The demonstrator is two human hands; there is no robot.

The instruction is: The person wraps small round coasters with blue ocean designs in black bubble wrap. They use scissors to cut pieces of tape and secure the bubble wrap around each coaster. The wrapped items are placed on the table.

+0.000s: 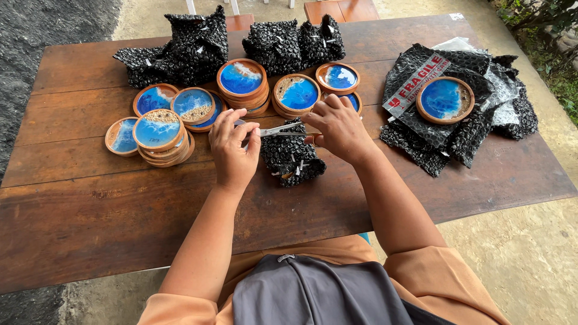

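A person seated at a dark wooden table (90, 204) works a pair of metal scissors (282, 129) over a small bundle wrapped in black bubble wrap (291, 157), which lies at the centre of the table between the two hands. The right hand (339, 127) is closed around the scissors' handles at about 3 o'clock from the bundle's top, the blades pointing toward 9 o'clock. The left hand (233, 150) sits at 9 o'clock from the bundle, its fingertips pinched together at the blade tips; whether they grip tape or wrap cannot be told.

Round wooden coasters with blue resin faces ring the work. A low stack of them (159, 137) stands at 9 o'clock, a taller stack (242, 84) at 11 o'clock, and another stack (296, 95) at 12 o'clock just beyond the right hand. At 2 o'clock, well apart, a single coaster (445, 100) rests on opened sheets of black bubble wrap (457, 135). More wrapped black bundles (192, 48) line the table's far edge.
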